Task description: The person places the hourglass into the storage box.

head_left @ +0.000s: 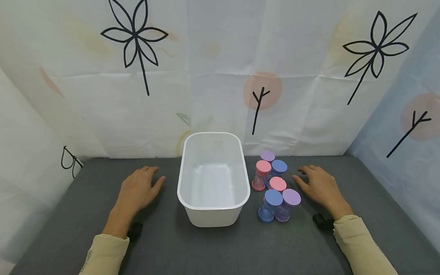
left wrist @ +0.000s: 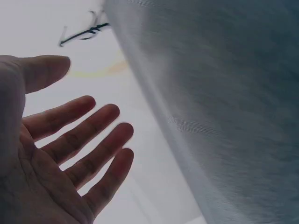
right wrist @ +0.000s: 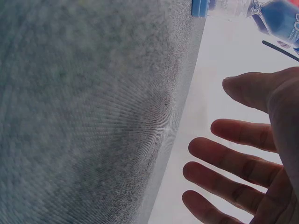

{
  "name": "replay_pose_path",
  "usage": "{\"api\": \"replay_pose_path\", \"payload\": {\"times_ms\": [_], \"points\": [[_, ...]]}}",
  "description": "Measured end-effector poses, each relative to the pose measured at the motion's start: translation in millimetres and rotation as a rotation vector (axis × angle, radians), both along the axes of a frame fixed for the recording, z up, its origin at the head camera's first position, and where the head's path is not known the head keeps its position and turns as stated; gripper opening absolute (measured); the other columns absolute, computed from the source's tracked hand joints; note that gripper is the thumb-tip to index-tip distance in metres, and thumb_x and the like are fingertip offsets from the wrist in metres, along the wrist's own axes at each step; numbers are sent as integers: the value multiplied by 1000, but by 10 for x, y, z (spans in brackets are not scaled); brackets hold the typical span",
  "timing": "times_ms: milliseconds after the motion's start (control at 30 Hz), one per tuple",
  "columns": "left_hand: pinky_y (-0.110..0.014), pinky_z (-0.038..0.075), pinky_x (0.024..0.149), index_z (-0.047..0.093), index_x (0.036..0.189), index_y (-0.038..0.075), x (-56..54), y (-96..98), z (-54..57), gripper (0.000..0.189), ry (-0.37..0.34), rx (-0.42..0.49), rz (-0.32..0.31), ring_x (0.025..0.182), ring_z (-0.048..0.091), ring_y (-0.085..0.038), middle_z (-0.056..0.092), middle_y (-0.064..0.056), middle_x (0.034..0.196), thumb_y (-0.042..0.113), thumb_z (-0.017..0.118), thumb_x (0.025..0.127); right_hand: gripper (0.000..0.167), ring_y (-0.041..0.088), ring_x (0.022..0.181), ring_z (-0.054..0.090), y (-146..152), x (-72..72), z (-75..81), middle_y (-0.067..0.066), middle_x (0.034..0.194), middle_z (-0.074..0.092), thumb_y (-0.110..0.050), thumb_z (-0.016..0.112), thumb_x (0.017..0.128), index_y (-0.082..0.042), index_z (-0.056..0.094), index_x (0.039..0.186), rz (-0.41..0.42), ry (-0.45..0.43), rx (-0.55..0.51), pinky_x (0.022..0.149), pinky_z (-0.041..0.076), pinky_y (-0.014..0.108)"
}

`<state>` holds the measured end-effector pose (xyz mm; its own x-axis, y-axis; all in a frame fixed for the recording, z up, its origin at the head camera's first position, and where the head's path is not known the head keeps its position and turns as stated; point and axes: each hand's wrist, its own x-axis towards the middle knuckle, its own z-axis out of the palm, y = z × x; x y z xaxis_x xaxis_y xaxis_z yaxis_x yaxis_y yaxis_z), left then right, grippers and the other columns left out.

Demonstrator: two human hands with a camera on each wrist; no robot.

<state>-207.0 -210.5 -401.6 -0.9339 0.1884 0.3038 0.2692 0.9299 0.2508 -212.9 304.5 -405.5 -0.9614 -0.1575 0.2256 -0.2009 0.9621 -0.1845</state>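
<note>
A white plastic bin (head_left: 214, 216) stands in the middle of the table. To its right is a cluster of several upright sand timers, among them a pink one (head_left: 263, 168), a blue one (head_left: 273, 198) and a purple one (head_left: 291, 197). My left hand (head_left: 138, 190) is left of the bin, apart from it, holding nothing; its fingers (left wrist: 88, 133) are spread loosely in the left wrist view. My right hand (head_left: 321, 186) is just right of the timers, relaxed and not gripping any. Part of a blue sand timer (right wrist: 275, 18) shows at the top of the right wrist view.
A dark grey cloth covers the table (head_left: 226, 257). White patterned fabric (head_left: 216, 71) hangs behind it and along both sides. Each wrist carries a dark strap-like device, the left one (head_left: 135, 230) and the right one (head_left: 322, 222).
</note>
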Motion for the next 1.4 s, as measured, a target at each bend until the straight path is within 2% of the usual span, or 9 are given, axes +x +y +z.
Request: {"api": "replay_pose_path", "payload": {"times_ms": [233, 467, 633, 833, 1033, 1233, 1400], "points": [[-66, 45, 91, 53, 144, 0, 87, 164, 270, 58, -44, 195, -72, 122, 56, -43, 61, -19, 135, 43, 54, 105, 44, 45, 109, 61, -4, 3, 9, 28, 120, 65, -30, 66, 98, 5, 65, 126, -7, 9, -7, 86, 49, 64], [-66, 42, 98, 44, 151, 2, 225, 292, 474, 66, -48, 264, -128, 130, 51, -41, 56, -19, 141, 49, 48, 106, 44, 44, 109, 60, -6, 7, 12, 27, 120, 65, -30, 66, 99, 5, 65, 126, 0, 6, -20, 87, 48, 64], [-67, 38, 102, 34, 158, 7, 348, 397, 570, 71, -81, 305, -172, 136, 45, -39, 49, -16, 149, 53, 46, 106, 45, 44, 108, 61, 4, 14, 6, 27, 118, 65, -30, 66, 98, 5, 64, 125, 0, 8, -23, 87, 48, 63], [-66, 36, 106, 20, 163, 14, 476, 522, 576, 84, -122, 305, -211, 145, 34, -35, 33, -11, 161, 59, 53, 100, 44, 44, 108, 61, -5, 22, 16, 26, 117, 66, -29, 67, 98, 5, 64, 126, 10, 19, -43, 88, 48, 64], [-62, 38, 106, 11, 165, 18, 568, 604, 507, 103, -103, 283, -262, 146, 32, -30, 25, -4, 165, 66, 63, 90, 45, 45, 108, 60, -38, 18, 53, 25, 117, 66, -29, 68, 98, 4, 64, 128, 19, 3, -70, 88, 47, 65], [-62, 36, 108, 0, 164, 15, 609, 647, 445, 114, -122, 259, -285, 151, 23, -32, 9, -7, 169, 68, 66, 88, 47, 46, 113, 59, -50, 29, 86, 27, 122, 65, -30, 66, 99, 3, 61, 132, 15, -45, -94, 93, 45, 67], [-62, 37, 107, -3, 164, 16, 607, 674, 414, 117, -117, 276, -292, 152, 22, -30, 7, -5, 170, 67, 68, 86, 46, 45, 113, 60, -52, 60, 125, 26, 123, 65, -29, 67, 100, 3, 61, 133, 46, -49, -165, 93, 47, 64]]}}
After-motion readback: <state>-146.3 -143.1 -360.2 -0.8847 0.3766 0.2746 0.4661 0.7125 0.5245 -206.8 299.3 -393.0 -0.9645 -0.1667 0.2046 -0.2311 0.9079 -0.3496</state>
